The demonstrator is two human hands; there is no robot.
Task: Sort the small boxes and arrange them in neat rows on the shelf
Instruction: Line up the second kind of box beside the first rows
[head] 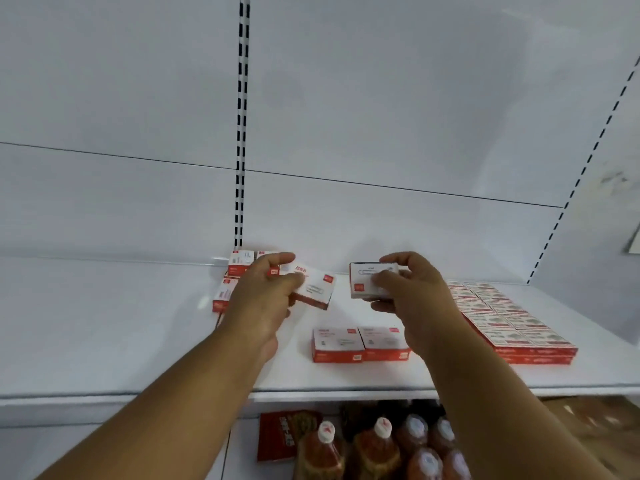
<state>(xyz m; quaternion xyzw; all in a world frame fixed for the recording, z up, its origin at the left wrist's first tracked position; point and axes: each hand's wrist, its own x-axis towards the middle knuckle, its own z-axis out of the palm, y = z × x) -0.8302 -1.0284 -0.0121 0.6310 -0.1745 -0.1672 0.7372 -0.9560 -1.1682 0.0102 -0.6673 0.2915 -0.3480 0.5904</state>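
Note:
My left hand (266, 296) grips a small white and red box (317, 287), held tilted above the white shelf (138, 341). My right hand (412, 292) holds a second small box (363, 280) by its edges, a little to the right and at about the same height. Two matching boxes (360, 344) sit side by side on the shelf below the hands. More of these boxes (235, 271) stand at the back by the shelf upright, partly hidden by my left hand. Neat rows of flatter red and white boxes (512, 327) fill the right part of the shelf.
The slotted black upright (242, 133) runs up the white back panel. Below the shelf edge (346, 394) stand several bottles with white caps (381, 445) and a red packet (280, 438). The left half of the shelf is bare white surface.

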